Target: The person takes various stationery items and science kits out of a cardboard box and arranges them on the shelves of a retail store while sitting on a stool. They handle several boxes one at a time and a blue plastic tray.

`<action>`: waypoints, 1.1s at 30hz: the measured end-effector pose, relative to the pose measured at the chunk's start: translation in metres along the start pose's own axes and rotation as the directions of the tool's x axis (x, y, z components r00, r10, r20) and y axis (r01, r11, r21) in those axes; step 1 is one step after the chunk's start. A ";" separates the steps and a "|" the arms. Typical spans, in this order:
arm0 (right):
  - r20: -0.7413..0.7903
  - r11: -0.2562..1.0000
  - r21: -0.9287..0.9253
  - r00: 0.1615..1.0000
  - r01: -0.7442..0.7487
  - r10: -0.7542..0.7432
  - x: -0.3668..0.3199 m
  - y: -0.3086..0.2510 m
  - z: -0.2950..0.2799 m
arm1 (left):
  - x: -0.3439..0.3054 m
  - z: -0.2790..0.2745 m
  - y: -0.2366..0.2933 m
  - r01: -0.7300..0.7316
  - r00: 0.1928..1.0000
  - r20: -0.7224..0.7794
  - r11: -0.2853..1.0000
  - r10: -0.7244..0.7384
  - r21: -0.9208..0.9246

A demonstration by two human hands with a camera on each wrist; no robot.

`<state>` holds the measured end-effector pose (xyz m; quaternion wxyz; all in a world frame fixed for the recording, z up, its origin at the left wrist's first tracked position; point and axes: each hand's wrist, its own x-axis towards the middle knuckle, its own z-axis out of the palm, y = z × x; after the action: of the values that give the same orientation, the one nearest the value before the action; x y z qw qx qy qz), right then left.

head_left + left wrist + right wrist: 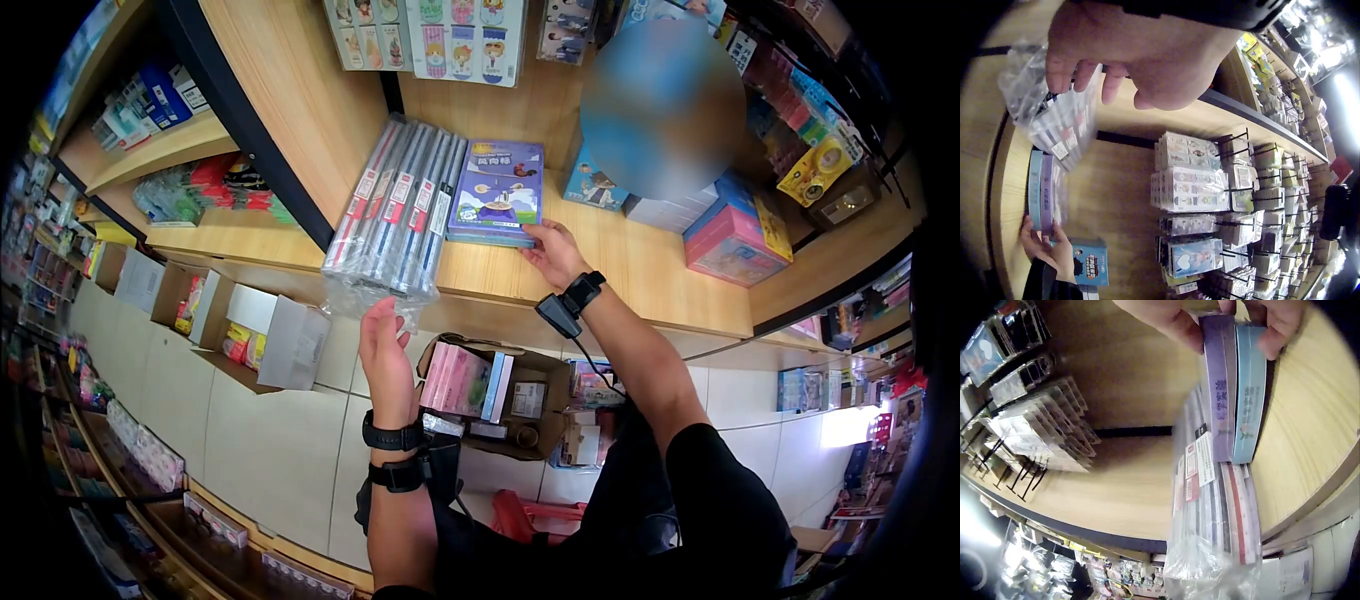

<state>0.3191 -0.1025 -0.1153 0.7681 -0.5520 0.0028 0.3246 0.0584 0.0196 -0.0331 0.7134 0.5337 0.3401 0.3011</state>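
Right hand (553,255) pinching book stack (497,192). Left hand (385,355) loose, fingers only brushing wrapped pack (395,215). Pack overhangs shelf (650,265) edge; if I shove books sideways, it may slide off.

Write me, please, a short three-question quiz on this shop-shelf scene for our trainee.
1. True or false: the right hand grips the purple and blue boxes on the wooden shelf.
2. Which hand is at the loose end of the plastic-wrapped bundle?
3. Relative to the bundle, the boxes lie: A on top of it; B beside it; C beneath it.
Key: 1 true; 2 the left hand; 3 B.
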 end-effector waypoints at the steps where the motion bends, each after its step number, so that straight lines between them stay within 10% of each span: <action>1: 0.000 1.000 0.002 1.000 0.000 0.000 -0.001 0.000 -0.001 | 0.000 -0.001 -0.001 0.004 1.000 -0.003 1.000 -0.004 -0.008; 9: 0.100 0.990 0.067 0.988 -0.127 0.120 -0.093 -0.015 -0.054 | 0.007 0.025 -0.030 -0.027 0.993 0.120 0.997 0.019 0.066; 12: 0.043 0.984 0.063 0.985 -0.168 0.166 -0.146 -0.018 -0.099 | -0.014 0.062 -0.045 -0.175 0.950 0.307 0.910 0.056 0.375; 18: -0.081 0.986 0.130 0.990 -0.103 0.114 -0.219 -0.043 -0.174 | -0.065 0.145 -0.104 -0.307 0.644 0.758 0.943 0.105 0.130; 21: -0.126 0.978 0.190 0.985 -0.089 0.114 -0.227 -0.047 -0.212 | -0.084 0.179 -0.117 -0.638 0.611 0.760 0.706 0.222 0.307; 28: -0.260 0.991 0.125 0.966 0.039 -0.005 -0.222 -0.043 -0.254 | -0.093 0.221 -0.161 -0.463 0.682 0.728 0.813 0.071 0.354; 33: -0.349 0.982 -0.162 0.925 0.098 -0.150 -0.210 -0.036 -0.251 | -0.092 0.229 -0.162 -0.722 0.576 0.785 0.594 0.230 0.355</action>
<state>0.2606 -0.4260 -0.1067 0.7325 -0.6541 0.0850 0.1682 0.2000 -0.2211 -0.1294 0.4339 0.8886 -0.0282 0.1463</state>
